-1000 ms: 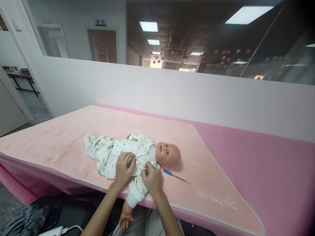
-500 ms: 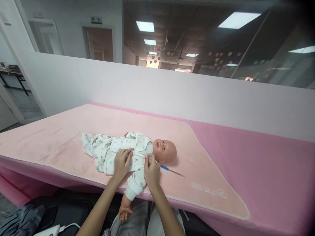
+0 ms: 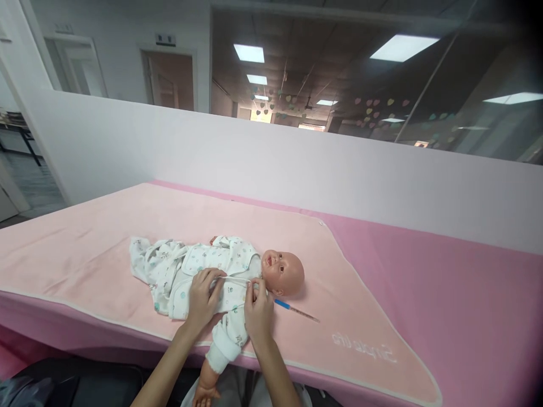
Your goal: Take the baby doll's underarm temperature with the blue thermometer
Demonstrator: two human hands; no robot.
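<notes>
A baby doll (image 3: 282, 271) lies on its back with its head to the right, dressed in a white printed jacket (image 3: 206, 257) and matching trousers (image 3: 159, 263). At the chest, my left hand (image 3: 204, 297) pinches the jacket's white-trimmed front edge. Close to the doll's neck, my right hand (image 3: 258, 314) has its fingertips closed on the same edge, which runs taut between both hands. Some of the fabric is hidden under my fingers. One doll arm (image 3: 206, 379) with a turned-back cuff hangs over the table's near edge.
A thin blue-handled stick, perhaps a thermometer (image 3: 296, 310), lies beside the doll's head. Under them spreads a peach mat (image 3: 339, 299) over a pink table cover (image 3: 466, 299). A white partition wall (image 3: 318, 169) stands behind; a black seat (image 3: 97, 384) is at lower left.
The camera view has tilted up slightly, so the scene sits lower. Both hands keep their hold on the jacket edge, and the trim between them looks straighter.
</notes>
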